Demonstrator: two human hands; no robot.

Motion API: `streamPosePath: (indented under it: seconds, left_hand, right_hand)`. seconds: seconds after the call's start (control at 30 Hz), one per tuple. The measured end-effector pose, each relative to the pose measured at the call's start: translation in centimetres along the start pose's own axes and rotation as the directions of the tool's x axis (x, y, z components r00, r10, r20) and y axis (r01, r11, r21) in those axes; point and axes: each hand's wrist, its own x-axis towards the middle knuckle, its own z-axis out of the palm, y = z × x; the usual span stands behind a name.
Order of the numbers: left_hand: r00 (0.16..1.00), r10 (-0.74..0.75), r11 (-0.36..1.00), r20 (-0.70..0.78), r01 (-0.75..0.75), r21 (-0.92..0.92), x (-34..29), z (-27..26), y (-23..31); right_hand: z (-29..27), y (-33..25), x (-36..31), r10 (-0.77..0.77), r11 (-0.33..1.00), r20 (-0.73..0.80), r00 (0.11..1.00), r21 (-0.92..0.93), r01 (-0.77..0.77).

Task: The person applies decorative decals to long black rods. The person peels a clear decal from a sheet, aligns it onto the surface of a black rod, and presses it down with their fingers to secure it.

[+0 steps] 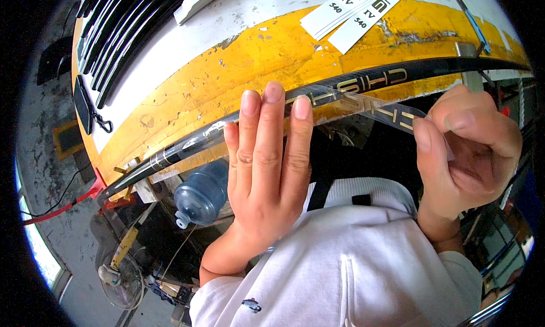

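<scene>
Yellow, chipped worktop (227, 72) under a long black rod (187, 145) lying along its near edge. Left hand (264, 168) flat, fingers pressed together, pinning a clear lettered film strip (374, 108) to the rod; right hand (468, 151) pinching the strip's free end, lifted. Best kept taut and smoothed outward, probably. Nearby: white label strips (357, 9), black rods (122, 32), blue bottle (201, 193) below.

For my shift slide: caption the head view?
Left hand flat on black rod; right hand pinches a clear lettered film strip.
</scene>
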Motion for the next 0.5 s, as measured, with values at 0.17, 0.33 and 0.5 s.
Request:
streamPosePath:
  seconds: [0.17,0.33,0.5]
  left_hand:
    - [0.999,-0.008,0.995,0.034,0.011,-0.101,0.4,-1.3,-0.1]
    - [1.0,0.022,0.897,-0.009,-0.024,-0.442,3.1,-4.4,-2.1]
    - [0.937,0.343,0.72,0.057,-0.224,-0.656,9.1,-5.2,-3.9]
  right_hand:
    - [0.1,-0.1,-0.2,0.031,0.999,-0.031,0.999,0.037,-0.029]
    - [1.1,-0.1,-0.4,0.036,0.999,-0.153,0.988,-0.003,-0.037]
    - [2.1,-0.4,-0.3,0.054,0.998,-0.331,0.942,-0.003,-0.058]
